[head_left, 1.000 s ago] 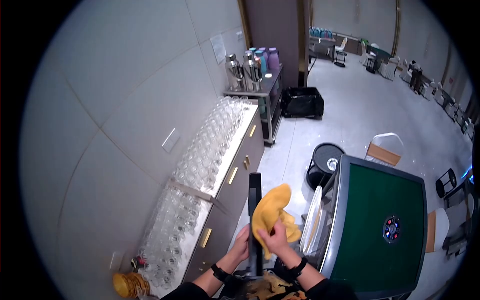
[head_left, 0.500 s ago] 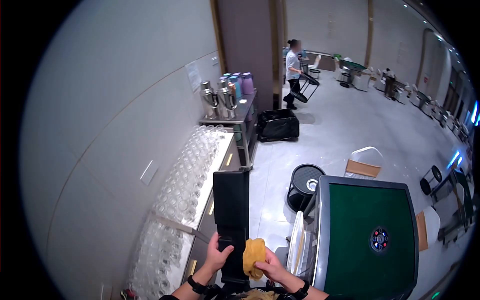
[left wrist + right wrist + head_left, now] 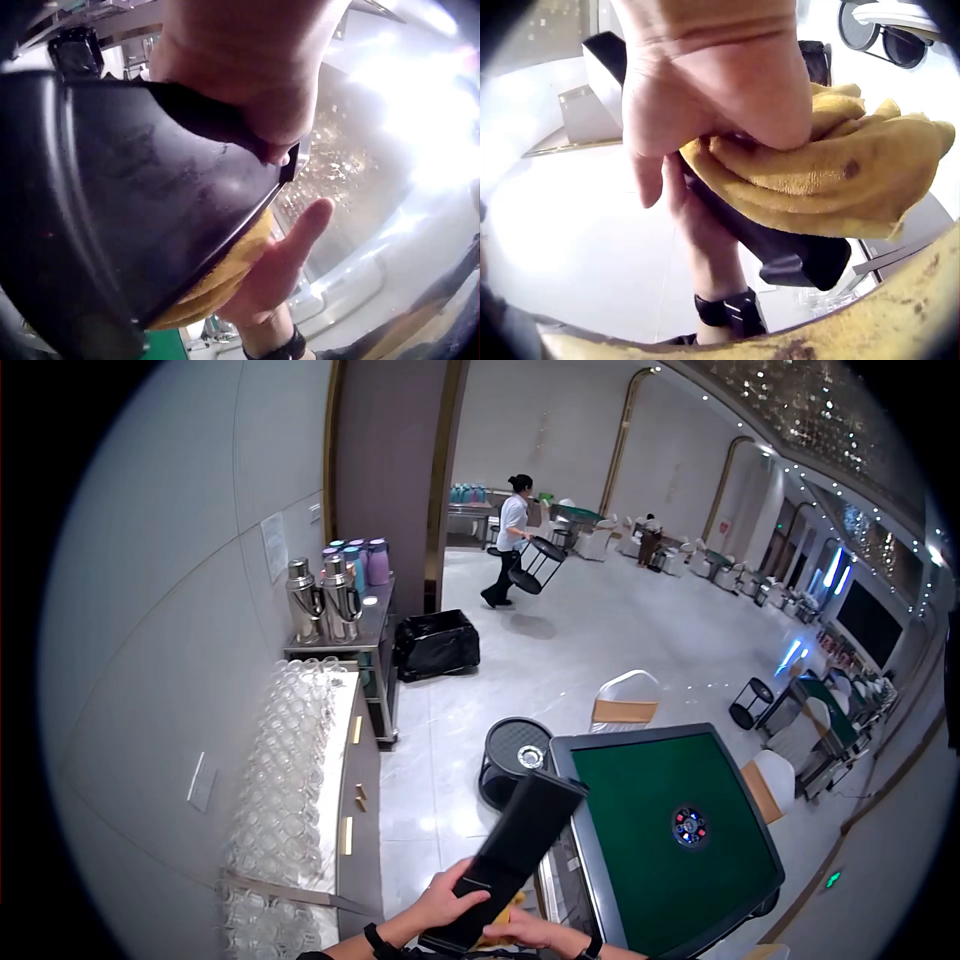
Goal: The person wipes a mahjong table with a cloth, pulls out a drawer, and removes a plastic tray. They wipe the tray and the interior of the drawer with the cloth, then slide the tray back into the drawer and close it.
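Observation:
A long black plastic panel (image 3: 532,815) with a ridge across it leans to the upper right in the head view. My left hand (image 3: 447,900) grips its edge near the lower end, thumb lying over the face. A yellow cloth (image 3: 825,180) with a dark stain bunches in my right hand (image 3: 712,90), which presses it against the panel's other side. From the left wrist, the cloth's folds (image 3: 225,270) run along the panel's edge, and the right thumb sticks out past it. Much of the cloth is hidden behind the panel in the head view.
To the right stands a green-topped table (image 3: 640,790), with a round black stand (image 3: 515,750) beside it. Rows of glasses (image 3: 285,760) cover a cabinet on the left. Beyond are metal flasks (image 3: 340,600), a black-lined bin (image 3: 437,645) and a person (image 3: 512,530) carrying a stand.
The head view has swung right. The panel has gone from upright to leaning right, and the right hand has moved the cloth behind it. The walking person has come into view.

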`<action>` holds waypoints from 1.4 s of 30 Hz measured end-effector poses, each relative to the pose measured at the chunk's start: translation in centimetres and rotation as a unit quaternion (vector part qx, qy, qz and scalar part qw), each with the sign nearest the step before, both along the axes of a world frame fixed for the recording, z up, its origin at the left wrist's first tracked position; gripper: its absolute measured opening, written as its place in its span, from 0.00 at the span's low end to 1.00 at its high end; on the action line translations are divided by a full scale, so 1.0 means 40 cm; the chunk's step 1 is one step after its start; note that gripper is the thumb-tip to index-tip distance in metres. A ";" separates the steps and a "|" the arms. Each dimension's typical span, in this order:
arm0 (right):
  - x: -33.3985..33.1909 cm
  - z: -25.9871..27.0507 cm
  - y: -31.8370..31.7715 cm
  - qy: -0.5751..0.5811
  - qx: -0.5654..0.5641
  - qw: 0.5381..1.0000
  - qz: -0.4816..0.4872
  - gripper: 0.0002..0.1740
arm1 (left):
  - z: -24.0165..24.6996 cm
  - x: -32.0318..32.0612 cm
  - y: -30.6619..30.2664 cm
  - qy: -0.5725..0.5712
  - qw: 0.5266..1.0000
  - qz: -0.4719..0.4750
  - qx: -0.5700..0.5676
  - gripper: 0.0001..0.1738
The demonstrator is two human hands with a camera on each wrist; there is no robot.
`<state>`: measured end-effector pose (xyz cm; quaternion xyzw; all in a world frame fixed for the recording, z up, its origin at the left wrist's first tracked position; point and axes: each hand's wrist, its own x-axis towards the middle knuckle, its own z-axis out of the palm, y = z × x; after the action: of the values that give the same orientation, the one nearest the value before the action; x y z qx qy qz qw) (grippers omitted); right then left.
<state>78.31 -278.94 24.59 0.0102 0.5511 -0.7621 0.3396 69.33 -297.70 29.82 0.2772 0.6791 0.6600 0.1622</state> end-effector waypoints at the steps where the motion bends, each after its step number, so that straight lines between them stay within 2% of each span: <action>1: 0.013 0.043 -0.026 -0.012 0.012 0.999 -0.028 0.28 | 0.019 -0.006 -0.001 0.024 0.999 -0.018 -0.012 0.30; 2: 0.016 -0.039 -0.029 -0.029 0.029 0.999 -0.005 0.31 | 0.025 -0.014 -0.001 -0.003 0.999 -0.030 0.016 0.31; 5: 0.044 -0.019 -0.046 -0.026 0.033 0.997 -0.062 0.31 | 0.016 -0.046 0.008 -0.056 0.995 -0.035 0.070 0.29; 8: 0.060 -0.003 -0.053 -0.020 0.033 0.991 -0.130 0.31 | 0.037 -0.055 0.039 -0.054 0.989 -0.048 0.126 0.26; 11: 0.095 0.015 -0.037 -0.014 0.028 0.980 -0.197 0.32 | 0.016 -0.049 0.097 -0.131 0.981 -0.072 0.125 0.23; 14: 0.142 0.020 -0.007 0.004 0.002 0.958 -0.285 0.32 | -0.042 -0.048 0.165 -0.106 0.983 -0.111 0.097 0.21; 16: 0.190 0.010 0.026 0.023 -0.044 0.933 -0.355 0.33 | -0.047 -0.019 0.212 -0.130 0.977 -0.128 0.114 0.19; 17: 0.233 -0.074 0.075 0.045 -0.109 0.911 -0.395 0.41 | -0.044 -0.004 0.236 -0.142 0.973 -0.136 0.121 0.19; 18: 0.274 -0.083 0.141 0.044 -0.147 0.904 -0.399 0.38 | -0.033 0.020 0.253 -0.135 0.975 -0.156 0.088 0.18; 19: 0.305 -0.086 0.187 0.044 -0.184 0.896 -0.403 0.36 | -0.046 0.047 0.271 -0.060 0.982 -0.172 0.056 0.19; 21: 0.336 -0.009 0.211 0.039 -0.284 0.815 -0.504 0.31 | 0.002 0.130 0.316 -0.113 0.970 -0.203 0.071 0.23; 22: 0.359 -0.058 0.243 0.055 -0.274 0.810 -0.516 0.28 | -0.034 0.155 0.354 -0.072 0.974 -0.202 0.068 0.28; 25: 0.459 -0.105 0.302 0.080 -0.353 0.804 -0.471 0.28 | 0.075 0.240 0.425 -0.099 0.966 -0.231 0.055 0.28; 26: 0.490 -0.063 0.306 0.026 -0.361 0.795 -0.486 0.30 | 0.063 0.267 0.459 -0.079 0.968 -0.233 0.039 0.26; 29: 0.568 -0.027 0.334 -0.022 -0.275 0.836 -0.474 0.30 | 0.104 0.316 0.542 -0.048 0.936 -0.347 0.036 0.23; 33: 0.664 -0.032 0.349 -0.021 -0.109 0.916 -0.385 0.31 | 0.128 0.434 0.625 0.006 0.930 -0.366 0.023 0.21; 36: 0.731 -0.063 0.349 0.008 -0.026 0.943 -0.331 0.32 | 0.176 0.496 0.664 0.084 0.918 -0.385 -0.038 0.21; 39: 0.777 -0.056 0.357 0.050 0.000 0.936 -0.348 0.33 | 0.157 0.547 0.711 0.099 0.913 -0.393 -0.051 0.21; 40: 0.783 -0.043 0.377 0.066 -0.013 0.917 -0.392 0.33 | 0.163 0.560 0.727 0.133 0.927 -0.351 -0.013 0.21; 42: 0.798 0.008 0.403 0.100 -0.038 0.873 -0.477 0.35 | 0.161 0.567 0.759 0.114 0.947 -0.300 -0.011 0.20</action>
<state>110.23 -262.83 24.93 0.1823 0.4807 -0.8490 -0.1216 92.03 -267.34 36.25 0.5397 0.5858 0.5375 0.2768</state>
